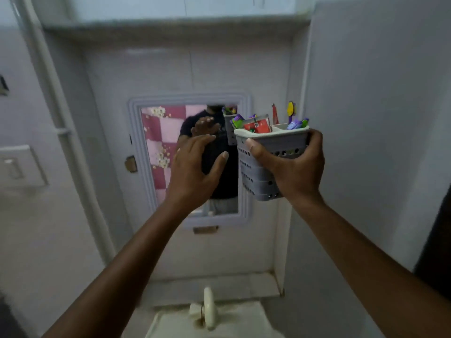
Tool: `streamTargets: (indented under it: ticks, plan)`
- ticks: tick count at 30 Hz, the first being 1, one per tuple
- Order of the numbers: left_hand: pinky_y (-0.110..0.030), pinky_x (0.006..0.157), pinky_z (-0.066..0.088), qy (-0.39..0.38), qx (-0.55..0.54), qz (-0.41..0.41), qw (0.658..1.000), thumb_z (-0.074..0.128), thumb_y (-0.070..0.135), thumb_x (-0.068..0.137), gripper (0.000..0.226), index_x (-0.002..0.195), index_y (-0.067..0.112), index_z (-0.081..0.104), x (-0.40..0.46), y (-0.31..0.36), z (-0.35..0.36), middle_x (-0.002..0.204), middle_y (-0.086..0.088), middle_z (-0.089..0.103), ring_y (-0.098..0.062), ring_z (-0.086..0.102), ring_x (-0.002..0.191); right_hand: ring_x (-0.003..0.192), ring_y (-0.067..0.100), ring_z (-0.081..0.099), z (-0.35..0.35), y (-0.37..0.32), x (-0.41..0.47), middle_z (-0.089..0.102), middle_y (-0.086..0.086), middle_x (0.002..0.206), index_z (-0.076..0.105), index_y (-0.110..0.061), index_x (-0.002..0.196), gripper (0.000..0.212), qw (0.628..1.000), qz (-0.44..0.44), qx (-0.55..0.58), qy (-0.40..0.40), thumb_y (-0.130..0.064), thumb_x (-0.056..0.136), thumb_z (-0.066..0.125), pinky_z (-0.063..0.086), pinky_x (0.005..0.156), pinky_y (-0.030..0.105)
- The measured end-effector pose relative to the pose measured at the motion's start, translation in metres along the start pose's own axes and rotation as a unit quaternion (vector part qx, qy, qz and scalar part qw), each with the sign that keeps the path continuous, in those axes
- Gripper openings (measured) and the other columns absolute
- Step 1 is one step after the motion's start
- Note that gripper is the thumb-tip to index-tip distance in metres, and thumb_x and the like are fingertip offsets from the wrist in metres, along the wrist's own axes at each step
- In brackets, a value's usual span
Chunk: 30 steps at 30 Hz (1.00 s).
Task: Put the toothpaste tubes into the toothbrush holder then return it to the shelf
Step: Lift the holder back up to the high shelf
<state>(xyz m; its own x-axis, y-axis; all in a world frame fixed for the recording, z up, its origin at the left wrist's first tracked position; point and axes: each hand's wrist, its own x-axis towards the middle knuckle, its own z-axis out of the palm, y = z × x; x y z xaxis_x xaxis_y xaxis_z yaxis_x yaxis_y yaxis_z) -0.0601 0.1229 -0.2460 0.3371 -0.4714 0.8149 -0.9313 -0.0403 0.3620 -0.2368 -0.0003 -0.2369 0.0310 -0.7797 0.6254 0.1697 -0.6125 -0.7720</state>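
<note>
My right hand [295,167] grips a grey perforated toothbrush holder [256,174] held up in front of the mirror's right edge. A red toothpaste tube [260,125] stands in its left compartment, beside purple and green items [238,120]. Toothbrushes [296,123] stick out of the right compartment, and a thin red piece [275,115] and a yellow-headed one [290,109] rise behind. My left hand [195,172] hovers open just left of the holder, fingers spread, touching nothing. A stone shelf [175,24] runs along the wall high above.
A framed wall mirror [156,152] shows the reflection of the person and the holder. Below are a white tap [208,308] and the sink basin [244,320]. A vertical pipe [61,113] runs down the left wall. A side wall [378,118] stands close on the right.
</note>
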Motion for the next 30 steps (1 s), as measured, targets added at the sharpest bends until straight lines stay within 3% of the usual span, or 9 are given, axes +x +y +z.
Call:
streamTargets:
  ticks: [4, 8, 13, 17, 21, 28, 30]
  plan:
    - [-0.050, 0.108, 0.052, 0.047, -0.009, 0.058, 0.997, 0.058, 0.055, 0.101, 0.055, 0.142, 0.018, 0.062, 0.059, 0.041, -0.035, 0.140, -0.001, 0.066, -0.017, 0.061, 0.128, 0.099, -0.002, 0.071, -0.003, -0.067, 0.049, 0.068, -0.018, 0.113, 0.060, -0.028, 0.123, 0.105, 0.999, -0.013, 0.031, 0.000, -0.085, 0.041, 0.093, 0.065, 0.087, 0.030]
    - [-0.057, 0.110, 0.049, 0.088, 0.026, 0.086, 0.992, 0.060, 0.058, 0.102, 0.056, 0.146, 0.023, 0.060, 0.119, 0.070, -0.061, 0.147, 0.000, 0.063, -0.020, 0.059, 0.134, 0.101, 0.004, 0.075, -0.001, -0.126, 0.096, 0.071, -0.015, 0.115, 0.061, -0.025, 0.125, 0.112, 0.997, -0.031, 0.065, 0.009, -0.086, 0.036, 0.093, 0.068, 0.090, 0.038]
    - [-0.049, 0.113, 0.048, 0.132, 0.041, 0.118, 0.983, 0.062, 0.057, 0.102, 0.055, 0.144, 0.022, 0.063, 0.187, 0.099, -0.087, 0.146, 0.001, 0.064, -0.021, 0.060, 0.135, 0.104, 0.011, 0.076, 0.007, -0.194, 0.154, 0.072, -0.012, 0.116, 0.061, -0.026, 0.124, 0.114, 0.995, -0.063, 0.075, 0.024, -0.090, 0.035, 0.093, 0.068, 0.090, 0.041]
    - [-0.048, 0.113, 0.048, 0.149, 0.072, 0.121, 0.979, 0.060, 0.053, 0.105, 0.053, 0.146, 0.019, 0.062, 0.232, 0.107, -0.091, 0.148, -0.003, 0.064, -0.025, 0.061, 0.135, 0.109, 0.015, 0.071, 0.022, -0.230, 0.194, 0.068, -0.009, 0.121, 0.058, -0.025, 0.129, 0.111, 0.994, -0.100, 0.030, 0.042, -0.091, 0.046, 0.090, 0.064, 0.097, 0.041]
    - [-0.051, 0.114, 0.046, 0.126, 0.105, 0.102, 0.981, 0.053, 0.054, 0.107, 0.050, 0.146, 0.022, 0.061, 0.269, 0.095, -0.082, 0.150, -0.004, 0.063, -0.027, 0.059, 0.137, 0.110, 0.019, 0.069, 0.049, -0.238, 0.222, 0.065, -0.008, 0.119, 0.054, -0.024, 0.124, 0.107, 0.993, -0.107, -0.014, 0.056, -0.095, 0.050, 0.084, 0.063, 0.095, 0.041]
    - [-0.063, 0.123, 0.031, 0.048, 0.141, 0.025, 0.989, 0.045, 0.060, 0.108, 0.054, 0.150, 0.029, 0.057, 0.298, 0.053, -0.055, 0.160, -0.004, 0.053, -0.030, 0.050, 0.147, 0.126, 0.029, 0.069, 0.095, -0.202, 0.257, 0.068, 0.003, 0.136, 0.054, -0.014, 0.140, 0.119, 0.991, -0.095, -0.055, 0.071, -0.092, 0.056, 0.086, 0.061, 0.100, 0.046]
    - [-0.063, 0.126, 0.025, 0.047, 0.144, 0.007, 0.988, 0.044, 0.060, 0.108, 0.055, 0.151, 0.029, 0.056, 0.303, 0.046, -0.050, 0.162, -0.004, 0.052, -0.030, 0.048, 0.150, 0.123, 0.028, 0.070, 0.102, -0.194, 0.264, 0.068, 0.002, 0.134, 0.052, -0.015, 0.142, 0.118, 0.992, -0.095, -0.050, 0.071, -0.091, 0.059, 0.086, 0.059, 0.093, 0.039]
